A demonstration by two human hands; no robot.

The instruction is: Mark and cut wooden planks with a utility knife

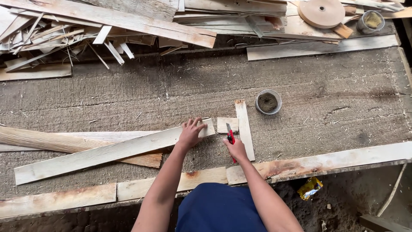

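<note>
My left hand (191, 132) presses flat on the right end of a long pale wooden strip (98, 155) that lies slanted across the grey workbench (171, 90). My right hand (236, 148) grips a red utility knife (231, 138), its blade pointing away from me. The blade sits between a small cut-off piece of wood (225, 124) and a narrow upright strip (244, 129), just right of the long strip's end.
A small round tin (268, 102) of dark material stands beyond the knife. Scrap wood strips are heaped along the far edge (107, 30), with a roll of veneer tape (322, 12) and another tin (371, 21). Boards line the near edge (317, 161). More strips lie at the left (51, 139).
</note>
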